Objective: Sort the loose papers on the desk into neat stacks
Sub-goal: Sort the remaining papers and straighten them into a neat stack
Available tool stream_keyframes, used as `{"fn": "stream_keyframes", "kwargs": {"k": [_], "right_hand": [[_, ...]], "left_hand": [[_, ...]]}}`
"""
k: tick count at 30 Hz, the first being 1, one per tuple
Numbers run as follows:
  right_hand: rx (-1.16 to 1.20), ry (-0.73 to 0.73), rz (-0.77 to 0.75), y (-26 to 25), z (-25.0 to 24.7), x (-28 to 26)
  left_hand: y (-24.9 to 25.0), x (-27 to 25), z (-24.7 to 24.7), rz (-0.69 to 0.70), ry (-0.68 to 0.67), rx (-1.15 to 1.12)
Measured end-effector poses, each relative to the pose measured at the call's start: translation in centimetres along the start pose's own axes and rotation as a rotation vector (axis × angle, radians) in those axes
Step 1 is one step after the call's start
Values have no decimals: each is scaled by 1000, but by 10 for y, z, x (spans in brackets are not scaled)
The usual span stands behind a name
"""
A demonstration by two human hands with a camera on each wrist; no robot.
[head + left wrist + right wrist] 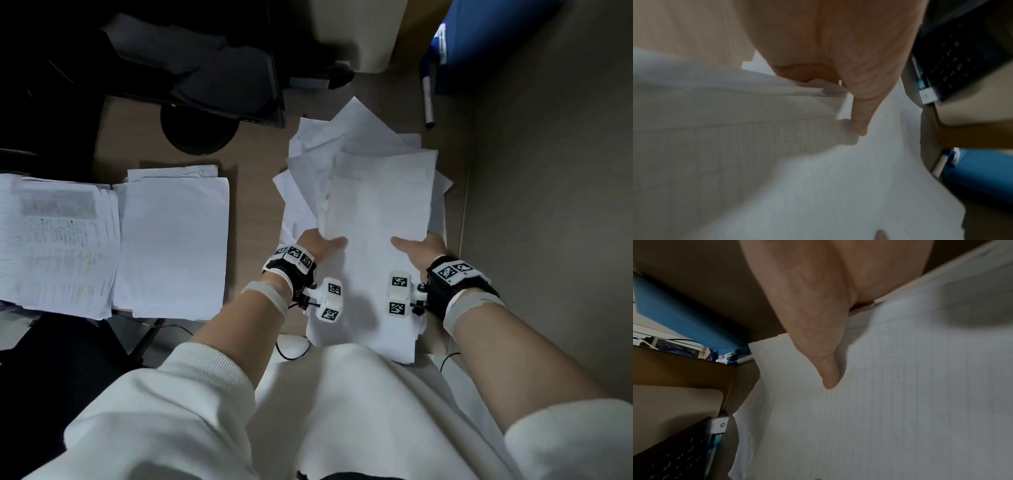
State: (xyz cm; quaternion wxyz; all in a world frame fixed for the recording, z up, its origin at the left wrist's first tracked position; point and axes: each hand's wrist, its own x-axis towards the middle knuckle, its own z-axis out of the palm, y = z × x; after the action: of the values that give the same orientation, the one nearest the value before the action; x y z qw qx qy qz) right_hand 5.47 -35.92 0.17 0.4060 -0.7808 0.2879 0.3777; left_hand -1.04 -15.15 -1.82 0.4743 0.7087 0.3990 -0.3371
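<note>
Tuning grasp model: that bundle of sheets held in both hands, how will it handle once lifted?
Likely floppy: the bundle is thin loose sheets, gripped only at its side edges by left hand and right hand. Sheets probably slide apart; edges already fan unevenly. Probably light.

Your landmark, loose pile, lies on bench | neat stacks left of it | pen behind-right | laptop behind-left

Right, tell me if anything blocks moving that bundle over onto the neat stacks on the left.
Nothing visible does. Both hands, left and right, grip the bundle by its sides, and only bare desk lies between it and the nearest neat stack.
</note>
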Motion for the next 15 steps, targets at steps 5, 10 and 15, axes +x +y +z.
{"fn": "stream_keyframes", "kwargs": {"k": [5, 10, 15], "right_hand": [[-9, -14, 22, 2, -6, 3], [-44, 11, -15, -4, -4, 3], [-97, 81, -93, -15, -1, 12]], "left_hand": [[-6, 3, 3, 39, 54, -502], [10, 5, 2, 112, 203, -196], [14, 6, -7, 115, 180, -100]]}}
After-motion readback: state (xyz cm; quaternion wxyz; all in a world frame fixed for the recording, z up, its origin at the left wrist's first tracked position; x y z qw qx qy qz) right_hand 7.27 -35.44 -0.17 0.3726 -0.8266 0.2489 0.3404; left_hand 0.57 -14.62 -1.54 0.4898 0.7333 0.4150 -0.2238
